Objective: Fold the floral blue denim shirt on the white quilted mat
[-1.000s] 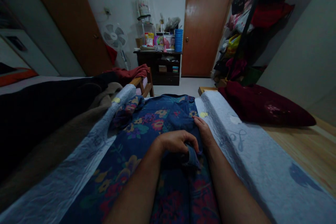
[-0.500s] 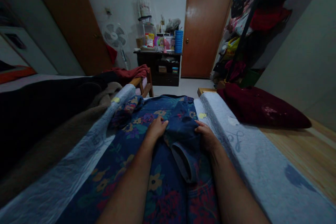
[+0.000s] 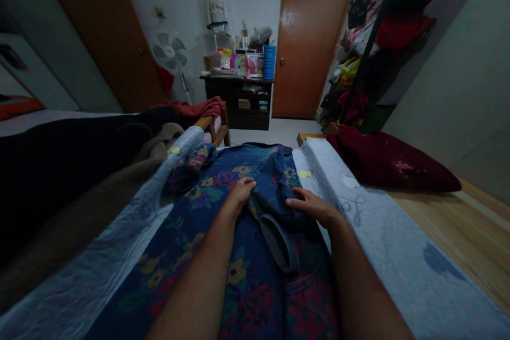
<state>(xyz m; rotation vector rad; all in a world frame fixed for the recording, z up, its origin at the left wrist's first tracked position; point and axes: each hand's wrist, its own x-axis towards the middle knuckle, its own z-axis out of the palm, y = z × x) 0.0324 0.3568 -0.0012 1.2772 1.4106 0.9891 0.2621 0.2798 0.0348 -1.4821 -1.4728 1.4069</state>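
A dark blue garment with a flower print [image 3: 235, 271] lies spread out lengthwise in front of me. Its right sleeve [image 3: 273, 196] is folded inward over the body, and the cuff opening [image 3: 281, 244] faces toward me. My left hand [image 3: 241, 194] pinches the sleeve's left edge between thumb and fingers. On the other side my right hand [image 3: 313, 205] rests at the sleeve's right edge, thumb and fingers apart. The left sleeve [image 3: 193, 167] lies bunched at the far left of the garment.
Beneath the garment is a light patterned bedspread [image 3: 358, 228]. A maroon folded cloth or cushion [image 3: 390, 162] lies at right on a wooden surface [image 3: 434, 207]. Dark and brown blankets [image 3: 91, 170] heap up at left. Farther back stand a fan [image 3: 170, 53], a dark cabinet [image 3: 215, 101] and a door [image 3: 308, 37].
My right hand has loosened its grip on the sleeve's right edge and shifted slightly inward, fingers spreading. My left hand stays at the sleeve. The view has turned slightly.
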